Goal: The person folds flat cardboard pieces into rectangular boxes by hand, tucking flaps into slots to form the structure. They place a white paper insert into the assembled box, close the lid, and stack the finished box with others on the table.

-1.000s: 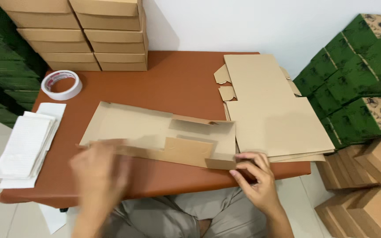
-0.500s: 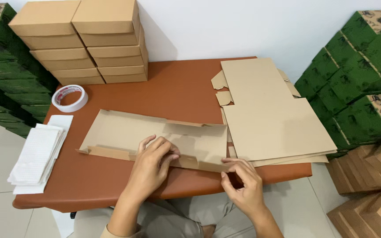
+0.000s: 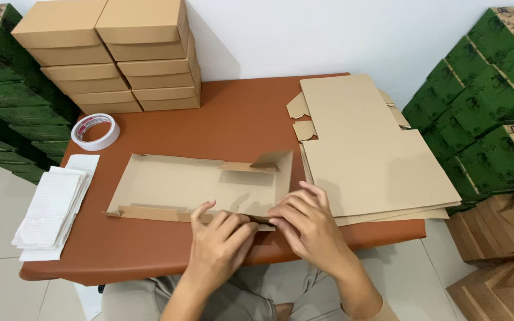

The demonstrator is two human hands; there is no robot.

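A flat brown cardboard box blank lies on the brown table, partly folded, with side flaps raised at its right end. My left hand presses down on the near folded edge of the blank. My right hand rests beside it, fingers on the same near edge at the blank's right corner. Both hands touch the cardboard with fingers curled over the fold.
A stack of flat cardboard blanks lies right of the hands. Finished brown boxes are stacked at the back left. A tape roll and white paper stack sit left. Green boxes stand at right.
My left hand came in from the lower left onto the blank's near edge. My right hand slid left to meet it. The view tilted, and the blank's near flap now lies folded down.
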